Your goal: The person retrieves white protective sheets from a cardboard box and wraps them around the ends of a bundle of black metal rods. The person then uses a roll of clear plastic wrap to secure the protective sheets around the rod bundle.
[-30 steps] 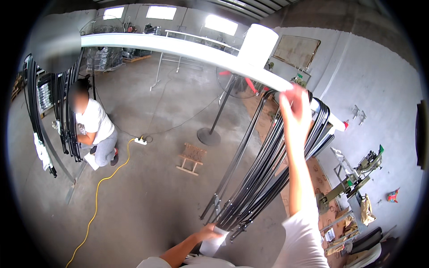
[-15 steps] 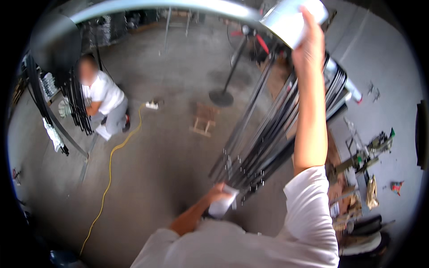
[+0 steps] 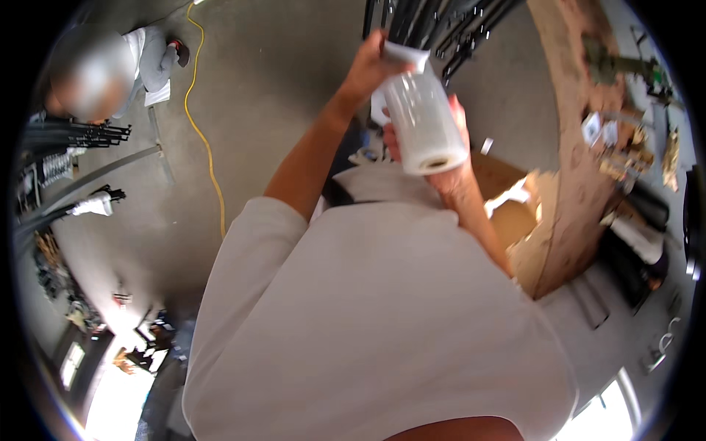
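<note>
A roll of clear plastic wrap is held in front of my body, tilted, with the hole of its core facing me. My right hand is closed round it from below and the right side, its fingers partly hidden behind the roll. My left hand grips a flat white piece at the roll's far end. Whether that piece is the loose end of the wrap, I cannot tell. Just beyond my hands are the ends of several thin black rods.
A kneeling person is at the far left beside more black rods. A yellow cable runs along the floor. To my right are a torn cardboard box and a long brown cardboard sheet.
My right hand has brought the roll down from high at the far right to my left hand. The view has tipped toward my body, so the rods now sit at the top edge.
</note>
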A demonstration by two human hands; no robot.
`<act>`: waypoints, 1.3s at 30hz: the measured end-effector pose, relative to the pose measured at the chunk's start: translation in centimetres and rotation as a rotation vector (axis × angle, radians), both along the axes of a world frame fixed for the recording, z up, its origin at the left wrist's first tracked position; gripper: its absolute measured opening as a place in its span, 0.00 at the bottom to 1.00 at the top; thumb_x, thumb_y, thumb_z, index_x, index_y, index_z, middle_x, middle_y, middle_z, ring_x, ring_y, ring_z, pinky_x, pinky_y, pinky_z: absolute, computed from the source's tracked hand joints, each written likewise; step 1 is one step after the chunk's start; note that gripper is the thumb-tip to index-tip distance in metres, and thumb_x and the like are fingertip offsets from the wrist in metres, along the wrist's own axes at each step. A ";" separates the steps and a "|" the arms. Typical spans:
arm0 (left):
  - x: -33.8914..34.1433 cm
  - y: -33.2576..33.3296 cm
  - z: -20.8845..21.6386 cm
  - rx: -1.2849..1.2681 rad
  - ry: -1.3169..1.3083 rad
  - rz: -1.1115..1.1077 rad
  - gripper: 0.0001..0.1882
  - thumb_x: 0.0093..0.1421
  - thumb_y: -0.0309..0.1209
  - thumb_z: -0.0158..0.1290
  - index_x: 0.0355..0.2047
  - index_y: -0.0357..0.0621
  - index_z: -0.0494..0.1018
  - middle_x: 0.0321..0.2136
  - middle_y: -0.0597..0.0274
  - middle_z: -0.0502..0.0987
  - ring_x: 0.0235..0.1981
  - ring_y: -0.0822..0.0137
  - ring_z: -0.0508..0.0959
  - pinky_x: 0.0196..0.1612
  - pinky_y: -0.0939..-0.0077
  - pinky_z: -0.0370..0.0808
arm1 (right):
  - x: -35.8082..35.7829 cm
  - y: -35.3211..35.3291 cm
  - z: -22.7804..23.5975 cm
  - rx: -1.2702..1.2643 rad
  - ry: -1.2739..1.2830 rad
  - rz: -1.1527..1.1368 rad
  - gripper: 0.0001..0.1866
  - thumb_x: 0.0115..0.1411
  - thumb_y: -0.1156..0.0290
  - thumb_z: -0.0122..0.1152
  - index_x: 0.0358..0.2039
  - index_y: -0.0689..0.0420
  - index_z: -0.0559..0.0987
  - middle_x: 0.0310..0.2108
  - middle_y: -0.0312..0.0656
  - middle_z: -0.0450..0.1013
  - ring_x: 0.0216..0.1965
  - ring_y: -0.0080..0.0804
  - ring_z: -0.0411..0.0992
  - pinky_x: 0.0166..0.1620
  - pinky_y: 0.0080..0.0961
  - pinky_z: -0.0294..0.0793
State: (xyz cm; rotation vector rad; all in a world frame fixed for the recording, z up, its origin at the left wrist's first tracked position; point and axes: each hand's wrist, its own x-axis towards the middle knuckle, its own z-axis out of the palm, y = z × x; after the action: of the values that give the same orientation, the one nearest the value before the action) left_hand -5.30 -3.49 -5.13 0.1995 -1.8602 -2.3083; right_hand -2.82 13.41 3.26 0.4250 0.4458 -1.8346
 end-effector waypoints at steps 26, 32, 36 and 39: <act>1.6 -0.6 -2.4 0.231 0.273 -0.361 0.10 0.49 0.18 0.46 0.30 0.46 0.70 0.36 0.66 0.62 0.40 0.75 0.63 0.42 0.82 0.60 | 0.0 1.2 -0.6 0.134 0.142 -0.070 0.31 0.52 0.48 0.48 0.48 0.62 0.64 0.37 0.54 0.68 0.32 0.53 0.70 0.33 0.44 0.74; 2.0 0.4 1.1 0.091 0.173 -0.190 0.12 0.47 0.17 0.44 0.30 0.43 0.74 0.37 0.65 0.63 0.40 0.73 0.63 0.43 0.84 0.59 | 0.7 2.4 0.0 0.386 0.670 -0.346 0.39 0.45 0.50 0.59 0.51 0.63 0.60 0.44 0.48 0.65 0.45 0.43 0.65 0.49 0.38 0.64; 2.6 0.8 2.8 0.233 0.216 -0.267 0.14 0.49 0.29 0.51 0.38 0.42 0.73 0.36 0.64 0.62 0.42 0.70 0.63 0.46 0.80 0.59 | 0.1 1.9 -0.5 0.394 0.817 -0.318 0.40 0.41 0.53 0.63 0.51 0.60 0.59 0.47 0.43 0.62 0.50 0.36 0.59 0.54 0.33 0.55; 2.6 0.5 2.9 0.247 0.204 -0.316 0.17 0.47 0.32 0.54 0.39 0.42 0.71 0.36 0.63 0.63 0.43 0.69 0.64 0.48 0.78 0.58 | 0.0 1.6 -0.5 0.449 0.821 -0.351 0.40 0.41 0.53 0.63 0.52 0.59 0.58 0.47 0.42 0.61 0.51 0.35 0.58 0.54 0.33 0.55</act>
State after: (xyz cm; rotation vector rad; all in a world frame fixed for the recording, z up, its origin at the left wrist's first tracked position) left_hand -2.70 -2.96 -2.25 -0.3118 -1.6019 -2.6454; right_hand -2.77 14.99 2.74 0.0148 1.4340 -2.2051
